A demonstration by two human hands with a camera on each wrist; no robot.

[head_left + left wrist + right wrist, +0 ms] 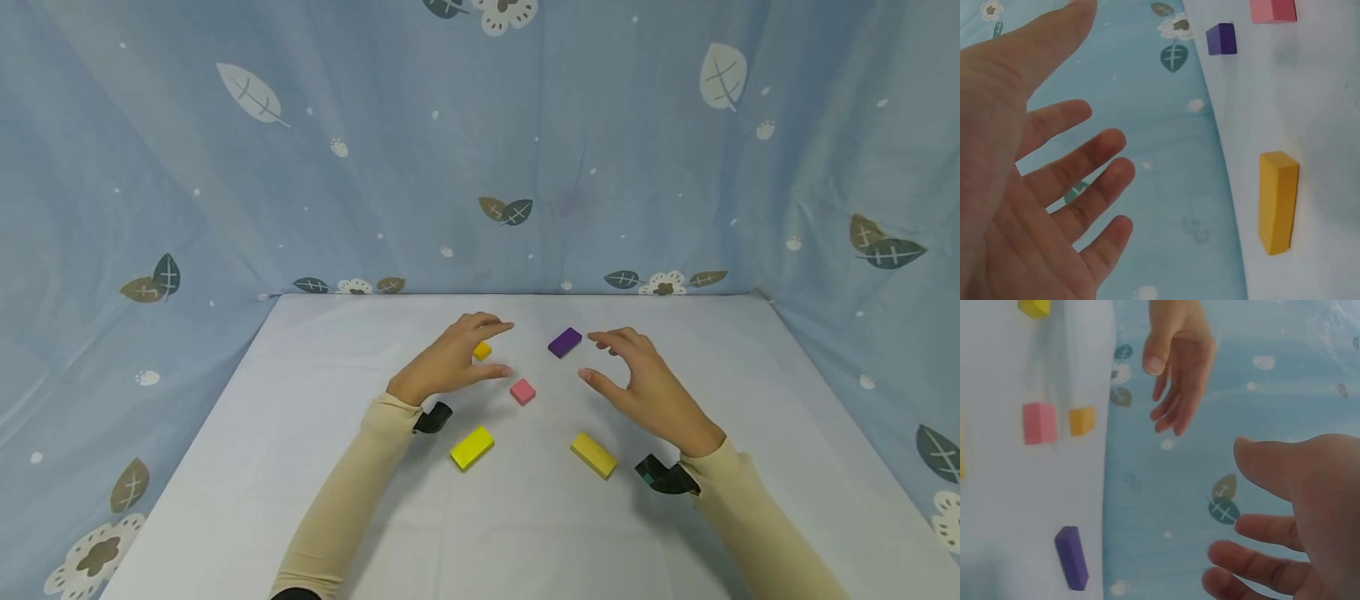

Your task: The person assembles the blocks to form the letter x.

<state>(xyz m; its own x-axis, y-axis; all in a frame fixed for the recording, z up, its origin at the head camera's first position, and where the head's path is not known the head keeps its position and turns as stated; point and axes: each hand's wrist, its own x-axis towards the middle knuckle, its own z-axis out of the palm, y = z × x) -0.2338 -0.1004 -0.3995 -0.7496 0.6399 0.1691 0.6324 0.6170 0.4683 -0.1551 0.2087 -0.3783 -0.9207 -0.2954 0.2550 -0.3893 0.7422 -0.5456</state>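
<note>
My left hand (450, 357) hovers over the white table with its fingers spread apart and nothing in its grasp. It partly covers an orange block (482, 351) in the head view; the left wrist view shows that orange block (1279, 203) as a long bar. My right hand (651, 389) is also raised, thumb apart from the fingers, holding nothing. Just left of its fingertips lies a purple block (565, 342). Between the hands sits a small pink block (522, 392). Both palms face inward in the head view.
Nearer to me on the white tabletop (517, 533) lie a bright yellow block (472, 448) at left and a duller yellow block (594, 455) at right. A blue patterned curtain (420, 167) rises behind the table's far edge and along both sides.
</note>
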